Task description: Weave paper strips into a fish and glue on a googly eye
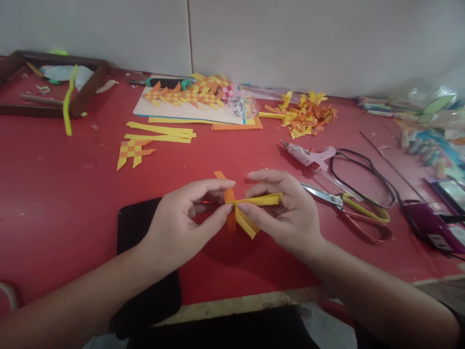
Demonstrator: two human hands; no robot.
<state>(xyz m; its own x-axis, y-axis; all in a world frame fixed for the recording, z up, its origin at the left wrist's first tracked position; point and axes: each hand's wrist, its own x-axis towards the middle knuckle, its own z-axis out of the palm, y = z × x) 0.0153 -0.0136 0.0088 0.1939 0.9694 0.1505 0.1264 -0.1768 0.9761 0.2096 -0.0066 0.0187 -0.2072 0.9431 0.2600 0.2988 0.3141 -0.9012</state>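
Above the red table, near its front edge, my two hands hold yellow and orange paper strips that cross each other. My left hand [185,208] pinches the crossing between thumb and fingers, where an orange paper strip [229,195] sticks out above and below. With thumb and fingers closed, my right hand [286,208] grips the folded yellow paper strips [267,199], one pointing right and another slanting down. A woven paper fish [131,151] in yellow and orange checks lies to the upper left, below several loose yellow strips [160,132].
Scissors [336,198] and a pink glue gun [308,156] with a black cord lie right of my hands. A dark phone-like slab [134,225] is under my left forearm. Behind are paper scraps [308,116], more woven fish [185,94], a cutter [169,83] and a wooden frame [78,104].
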